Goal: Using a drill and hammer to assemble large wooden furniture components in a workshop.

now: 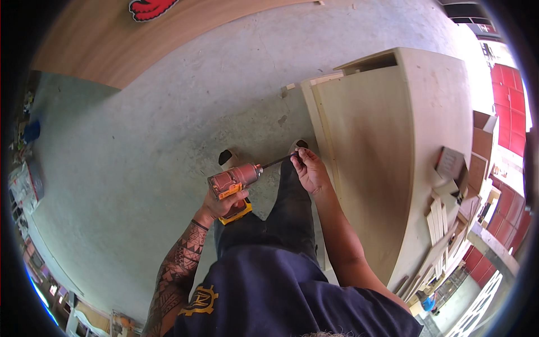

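**Drill held in one hand, its bit pinched by the other, beside the plywood cabinet**

The landmark here is the pale plywood cabinet (393, 151), which is lying on the concrete floor (168, 129) and filling the right part of the view.

Far to the left of the cabinet, a large brown wood sheet (140, 45) is lying across the floor at the top.

Closer, just left of the cabinet's long edge, the left hand (222, 205) is gripping the handle of an orange and black cordless drill (233, 182), fingers clenched around it. The drill is pointing toward the cabinet, probably so that the bit is coming within reach of the other hand.

Between the drill body and the cabinet edge, the thin dark bit (278, 162) is sticking out from the chuck. The right hand (309, 171) is pinching the tip of this bit with the fingertips, right next to the cabinet's edge; it seems to be steadying or adjusting it.

To the right of the cabinet, wood offcuts (443, 224) are leaning in a loose heap.
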Motion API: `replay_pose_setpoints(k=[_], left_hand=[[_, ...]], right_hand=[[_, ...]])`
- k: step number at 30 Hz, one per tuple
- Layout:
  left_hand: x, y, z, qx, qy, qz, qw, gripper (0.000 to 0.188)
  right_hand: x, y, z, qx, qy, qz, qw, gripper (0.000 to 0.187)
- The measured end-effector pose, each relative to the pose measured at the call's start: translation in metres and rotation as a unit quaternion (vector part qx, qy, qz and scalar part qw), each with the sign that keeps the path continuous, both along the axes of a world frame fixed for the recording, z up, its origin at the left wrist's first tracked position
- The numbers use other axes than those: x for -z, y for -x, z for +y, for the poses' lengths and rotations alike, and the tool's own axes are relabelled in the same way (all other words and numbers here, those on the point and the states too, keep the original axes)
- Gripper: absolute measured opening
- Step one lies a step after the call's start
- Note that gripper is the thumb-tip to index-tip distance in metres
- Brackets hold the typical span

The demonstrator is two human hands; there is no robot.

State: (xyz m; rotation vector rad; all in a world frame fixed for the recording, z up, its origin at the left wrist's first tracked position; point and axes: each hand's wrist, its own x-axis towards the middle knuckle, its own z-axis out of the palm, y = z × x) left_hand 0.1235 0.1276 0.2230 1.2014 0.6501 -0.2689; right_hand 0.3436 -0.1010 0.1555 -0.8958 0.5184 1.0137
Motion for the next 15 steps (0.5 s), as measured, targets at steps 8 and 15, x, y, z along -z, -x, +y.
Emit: replay_pose_setpoints(k=[8, 15], left_hand=[[0.169, -0.065, -0.059, -0.135, 0.125, 0.066, 0.981, 0.022], [0.369, -0.121, -0.083, -0.242, 0.306, 0.120, 0.913, 0.033]], right_hand=[[0.181, -0.058, -0.028, -0.033, 0.039, 0.051, 0.997, 0.014], [0.292, -0.069, -0.029, 0.056, 0.155, 0.051, 0.985, 0.033]])
